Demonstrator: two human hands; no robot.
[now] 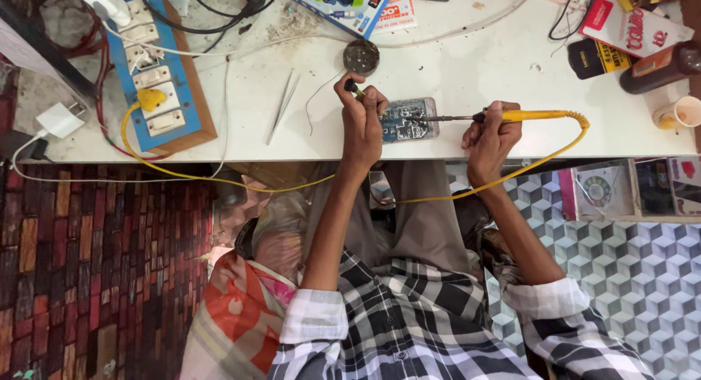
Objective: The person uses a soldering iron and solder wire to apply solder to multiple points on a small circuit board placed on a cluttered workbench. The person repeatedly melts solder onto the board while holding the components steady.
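The right hand (491, 135) grips a yellow soldering iron (511, 116), tip on the circuit board (409, 119) at the table's near edge; the left hand (363, 117) pinches solder wire (353, 86). A slip could burn fingers.

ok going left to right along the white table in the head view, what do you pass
White plug → blue switchboard → tweezers → left hand → opened phone → right hand holding the yellow soldering iron → brown bottle → small paper cup.

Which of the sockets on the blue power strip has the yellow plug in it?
The second socket from the near end of the power strip holds the yellow plug.
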